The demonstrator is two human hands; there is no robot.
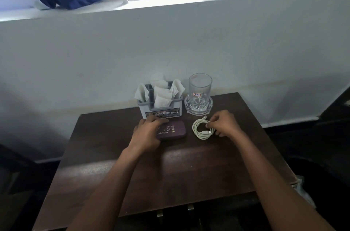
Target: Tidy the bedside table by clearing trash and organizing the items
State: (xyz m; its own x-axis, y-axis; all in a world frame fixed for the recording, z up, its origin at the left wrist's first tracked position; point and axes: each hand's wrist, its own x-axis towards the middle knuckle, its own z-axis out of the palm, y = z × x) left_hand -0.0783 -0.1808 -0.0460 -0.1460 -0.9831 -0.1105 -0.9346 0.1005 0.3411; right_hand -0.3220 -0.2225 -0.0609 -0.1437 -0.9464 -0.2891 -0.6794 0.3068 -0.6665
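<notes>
1. Standing beside the dark wooden bedside table [170,174], I'd judge the step in hand to be lining things up. The left hand [146,134] lies over the near-left end of the maroon spectacle case [173,129], fingers spread flat on its lid rather than closed round it. The case sits just in front of the grey organizer [161,112], which is stuffed with white paper napkins [161,96].
2. The right hand [224,124] pinches the coiled white charging cable [201,128] at the coil's right side, fingers narrow and curled on the strands. The coil lies flat, just right of the case and near the empty glass mug [199,89] standing on its glass coaster [198,108].
3. To do it well, I'd slide the case square to the organizer's front with light downward pressure.
4. Keep the coil pinched where the loops cross, so it does not spring open, and set it clear of the coaster.
</notes>
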